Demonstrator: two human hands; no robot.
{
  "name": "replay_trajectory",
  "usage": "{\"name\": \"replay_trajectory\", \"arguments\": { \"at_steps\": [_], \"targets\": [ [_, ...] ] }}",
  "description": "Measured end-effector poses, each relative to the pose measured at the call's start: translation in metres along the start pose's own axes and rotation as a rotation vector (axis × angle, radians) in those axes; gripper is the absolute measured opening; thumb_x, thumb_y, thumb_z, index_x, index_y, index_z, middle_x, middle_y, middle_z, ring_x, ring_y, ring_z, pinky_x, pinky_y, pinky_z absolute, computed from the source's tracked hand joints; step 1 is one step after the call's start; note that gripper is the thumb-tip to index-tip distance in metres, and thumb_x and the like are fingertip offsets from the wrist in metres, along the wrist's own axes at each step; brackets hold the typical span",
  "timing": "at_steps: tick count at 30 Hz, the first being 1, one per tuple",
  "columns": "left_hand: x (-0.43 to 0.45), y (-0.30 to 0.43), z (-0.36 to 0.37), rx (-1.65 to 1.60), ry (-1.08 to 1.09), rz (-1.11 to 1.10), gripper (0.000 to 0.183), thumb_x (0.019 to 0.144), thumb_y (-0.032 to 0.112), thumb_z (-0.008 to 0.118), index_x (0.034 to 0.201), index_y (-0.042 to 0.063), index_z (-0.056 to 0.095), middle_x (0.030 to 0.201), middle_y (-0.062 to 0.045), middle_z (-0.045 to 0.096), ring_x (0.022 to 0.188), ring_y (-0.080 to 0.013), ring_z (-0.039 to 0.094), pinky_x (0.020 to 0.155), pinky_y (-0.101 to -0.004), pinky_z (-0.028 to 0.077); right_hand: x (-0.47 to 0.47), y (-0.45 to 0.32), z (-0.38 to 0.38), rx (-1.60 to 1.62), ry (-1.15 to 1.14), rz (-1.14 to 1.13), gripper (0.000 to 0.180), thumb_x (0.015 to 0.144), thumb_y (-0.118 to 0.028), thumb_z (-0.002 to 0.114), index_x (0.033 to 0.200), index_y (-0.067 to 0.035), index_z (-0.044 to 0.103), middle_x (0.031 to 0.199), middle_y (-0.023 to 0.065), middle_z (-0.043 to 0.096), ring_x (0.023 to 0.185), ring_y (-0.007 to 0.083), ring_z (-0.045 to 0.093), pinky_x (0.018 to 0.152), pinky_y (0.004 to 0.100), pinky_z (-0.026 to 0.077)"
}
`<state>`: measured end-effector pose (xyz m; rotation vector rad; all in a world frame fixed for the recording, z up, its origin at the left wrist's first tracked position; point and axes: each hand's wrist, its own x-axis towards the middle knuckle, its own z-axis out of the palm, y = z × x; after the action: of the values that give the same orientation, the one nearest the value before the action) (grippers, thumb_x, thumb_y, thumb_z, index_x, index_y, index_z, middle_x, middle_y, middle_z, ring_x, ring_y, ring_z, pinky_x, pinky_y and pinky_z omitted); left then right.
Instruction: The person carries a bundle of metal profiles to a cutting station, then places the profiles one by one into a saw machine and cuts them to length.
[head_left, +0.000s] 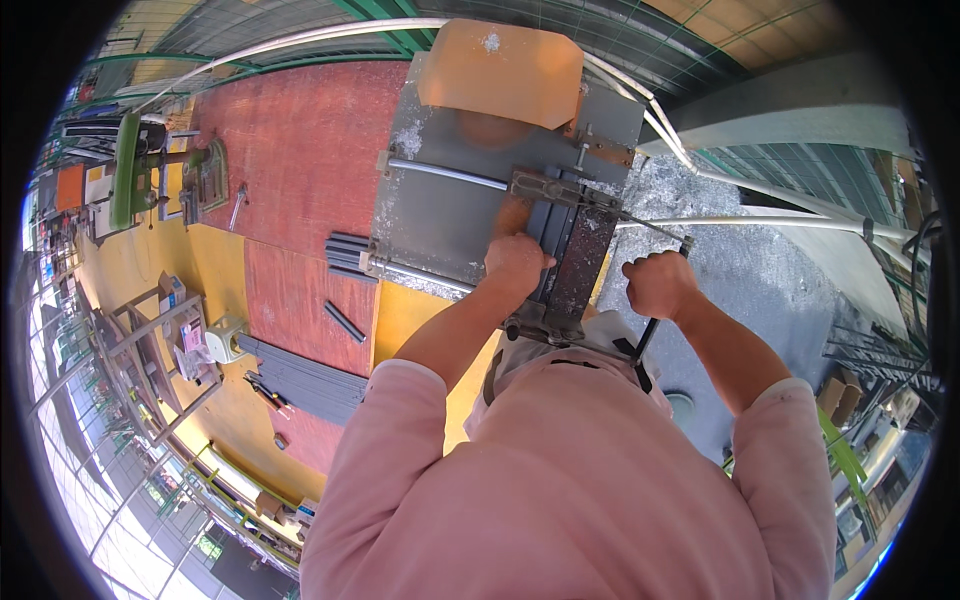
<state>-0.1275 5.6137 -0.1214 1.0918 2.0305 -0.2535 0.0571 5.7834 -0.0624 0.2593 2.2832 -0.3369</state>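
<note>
My left hand (517, 262) rests on dark metal profiles (553, 225) lying in the sliding carriage of a table saw, its thumb on top of them. My right hand (660, 281) is closed around a dark bar handle (646, 337) at the carriage's right side, near the end of a thin rod. The carriage (585, 255) sits on two steel guide rails (442, 171) over the grey saw table (427, 217). An orange guard sheet (502, 75) covers the far part of the table. The blade is not visible. Metal chips lie about the table.
Short dark profiles (349, 255) stick out by the saw table's left edge. One loose piece (345, 321) and a stack of long profiles (304, 375) lie on the red board at left. A wrench (238, 206) and a green drill press (127, 172) are farther left. Chips cover the floor (690, 195) at right.
</note>
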Motion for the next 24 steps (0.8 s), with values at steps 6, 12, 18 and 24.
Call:
{"name": "replay_trajectory", "arguments": {
  "at_steps": [6,12,18,24],
  "targets": [
    [0.004,-0.001,0.012,-0.004,0.060,-0.046,0.053,0.091,0.054,0.061,0.107,0.006,0.074,0.109,-0.012,0.072,0.106,-0.0272,0.069,0.085,-0.0386,0.055,0.009,0.001,0.011,-0.020,0.087,-0.055,0.025,0.087,-0.028,0.054,0.098,-0.014,0.070,0.091,0.0104,0.074,0.087,0.0299,0.071,0.074,0.0457,0.055],
    [-0.008,-0.003,-0.004,-0.028,0.015,-0.023,0.053,0.093,0.054,0.059,0.111,0.007,0.073,0.111,-0.012,0.072,0.107,-0.0285,0.069,0.086,-0.0402,0.055,0.008,0.014,0.033,0.043,0.427,-0.217,0.018,0.084,-0.024,0.058,0.093,-0.014,0.069,0.076,0.0108,0.070,0.074,0.0318,0.069,0.066,0.0462,0.055],
    [-0.055,-0.045,0.003,-0.418,0.368,-0.349,0.043,0.096,0.045,0.057,0.112,0.007,0.068,0.114,-0.017,0.071,0.108,-0.0354,0.067,0.090,-0.0484,0.053,0.000,0.013,0.050,0.121,0.680,-0.357,0.011,0.079,-0.019,0.063,0.087,-0.015,0.070,0.066,0.0107,0.067,0.063,0.0320,0.066,0.061,0.0447,0.054],
    [-0.188,-0.113,0.089,-0.922,0.889,-0.756,0.040,0.094,0.039,0.055,0.104,0.002,0.067,0.091,-0.021,0.072,0.092,-0.0384,0.070,0.083,-0.0480,0.052,-0.005,0.017,0.068,-0.085,0.629,-0.432,0.011,0.083,-0.024,0.061,0.086,-0.017,0.069,0.060,0.0110,0.065,0.055,0.0347,0.064,0.058,0.0471,0.053]
  ]
}}
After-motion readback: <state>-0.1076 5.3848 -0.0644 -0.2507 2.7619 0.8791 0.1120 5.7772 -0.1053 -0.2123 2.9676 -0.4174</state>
